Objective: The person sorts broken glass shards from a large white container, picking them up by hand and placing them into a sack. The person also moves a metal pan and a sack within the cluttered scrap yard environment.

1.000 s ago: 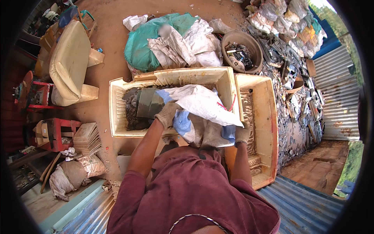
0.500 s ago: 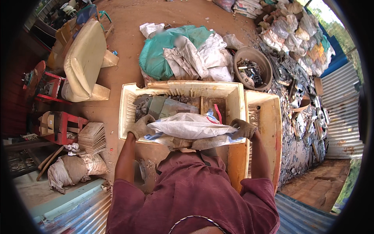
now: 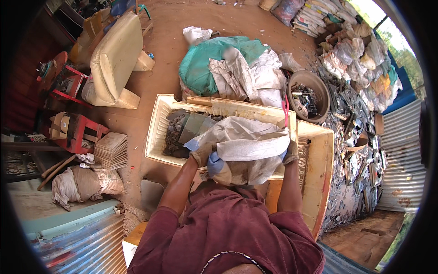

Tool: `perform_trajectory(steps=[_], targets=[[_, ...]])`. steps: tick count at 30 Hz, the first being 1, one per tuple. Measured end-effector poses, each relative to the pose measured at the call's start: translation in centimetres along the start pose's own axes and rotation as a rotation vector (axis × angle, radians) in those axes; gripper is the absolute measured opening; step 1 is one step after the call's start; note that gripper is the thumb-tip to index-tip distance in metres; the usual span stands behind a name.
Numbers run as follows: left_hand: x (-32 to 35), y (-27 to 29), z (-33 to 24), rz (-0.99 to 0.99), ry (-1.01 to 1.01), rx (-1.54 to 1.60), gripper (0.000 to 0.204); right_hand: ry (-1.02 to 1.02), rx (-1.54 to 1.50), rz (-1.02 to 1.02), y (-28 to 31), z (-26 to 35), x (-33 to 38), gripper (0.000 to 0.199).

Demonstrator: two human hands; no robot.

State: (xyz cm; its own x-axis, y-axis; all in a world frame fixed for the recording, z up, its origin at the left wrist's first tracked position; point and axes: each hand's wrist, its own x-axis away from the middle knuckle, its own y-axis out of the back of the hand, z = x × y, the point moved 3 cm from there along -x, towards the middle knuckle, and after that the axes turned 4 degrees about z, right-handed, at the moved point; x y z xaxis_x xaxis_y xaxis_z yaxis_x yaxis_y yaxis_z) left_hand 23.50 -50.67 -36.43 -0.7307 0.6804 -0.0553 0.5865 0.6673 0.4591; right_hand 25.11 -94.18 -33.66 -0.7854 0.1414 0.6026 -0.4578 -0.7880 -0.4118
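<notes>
A white woven sack (image 3: pixel 251 148) with blue patches hangs between my gloved hands, over the near side of a cream, open-topped bin (image 3: pixel 159 112). My left hand (image 3: pixel 201 155) is closed on the sack's left side, beside a bunched blue corner. At the sack's right edge, my right hand (image 3: pixel 290 153) grips it too. A fold lies across the sack's top. A pink-red strip (image 3: pixel 286 111) sticks up at its far right corner. Inside the bin, dark scrap pieces and a flat grey-green panel (image 3: pixel 199 126) show on the left; the sack covers much of the rest.
A second cream container (image 3: pixel 318 173) adjoins on the right. Beyond stand a round brown tub (image 3: pixel 323 89) of scrap and a heap of sacks under green cloth (image 3: pixel 205 68). Scattered scrap (image 3: pixel 340 192) lies right. A cream sofa (image 3: pixel 119 59) and stacked tiles (image 3: pixel 111 150) are left.
My hands have drawn closer together, the left moving right. The sack, earlier stretched wide and flat, now bunches and hangs deeper. The view has shifted and tilted slightly.
</notes>
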Motion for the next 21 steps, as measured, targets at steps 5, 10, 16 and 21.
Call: perform_trajectory(steps=[5, 10, 16, 21], targets=[[5.6, 8.1, 1.9, -0.341, 0.736, 1.364, 0.046, -0.247, 0.471, 0.453, 0.1, 9.4, 5.9, 0.037], [3.0, 9.9, -1.2, -0.243, 0.502, 0.159, 0.045, 0.101, 0.914, 0.362, -2.5, 10.9, 7.0, 0.05], [0.3, 7.9, -0.5, -1.087, 0.67, -0.031, 0.025, 0.51, 1.664, 0.076, -4.2, 4.5, 8.3, 0.036], [-6.1, 3.0, 2.7, -0.751, 0.368, 0.658, 0.031, 0.484, 0.695, -0.51, -4.6, -1.2, 3.8, 0.034]])
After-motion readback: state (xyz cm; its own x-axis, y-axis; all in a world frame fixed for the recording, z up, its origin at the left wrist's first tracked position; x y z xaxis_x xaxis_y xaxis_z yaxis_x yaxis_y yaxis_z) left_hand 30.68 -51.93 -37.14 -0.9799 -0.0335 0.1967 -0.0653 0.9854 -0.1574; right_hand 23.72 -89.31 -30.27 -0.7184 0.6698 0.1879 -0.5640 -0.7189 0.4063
